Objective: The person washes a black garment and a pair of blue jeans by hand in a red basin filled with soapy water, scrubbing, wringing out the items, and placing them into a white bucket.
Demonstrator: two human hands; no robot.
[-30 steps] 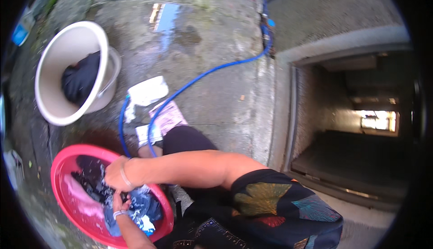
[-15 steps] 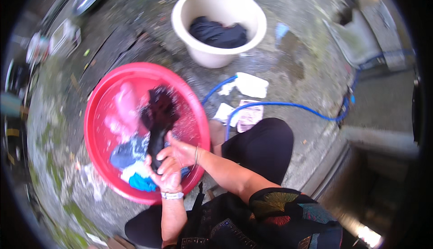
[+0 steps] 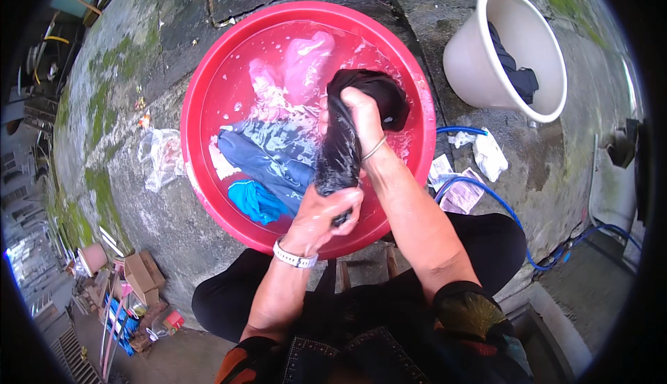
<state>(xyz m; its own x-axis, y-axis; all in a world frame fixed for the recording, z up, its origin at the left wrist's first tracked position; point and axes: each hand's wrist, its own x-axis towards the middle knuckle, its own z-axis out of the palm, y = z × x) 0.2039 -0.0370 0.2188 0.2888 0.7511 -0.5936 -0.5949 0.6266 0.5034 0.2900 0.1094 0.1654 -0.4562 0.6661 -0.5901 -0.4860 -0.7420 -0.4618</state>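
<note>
A wet black garment stretches between my two hands over the right side of a round red basin. Its lower end is gripped by my left hand, fingers wrapped round the cloth. Further up, my right hand clasps it, and the loose end folds over toward the basin's right wall. In the basin's water lie a pink cloth, a blue-grey garment and a bright turquoise cloth. Part of the blue-grey garment is hidden behind the black one.
A white bucket holding dark cloth stands at the far right. A blue hose runs past crumpled white packets. Left of the basin lies a clear plastic bag; a cardboard box sits at lower left.
The view has swung left, so the basin and bucket appear further right. My hands have moved apart along the black garment, the right one now higher up it.
</note>
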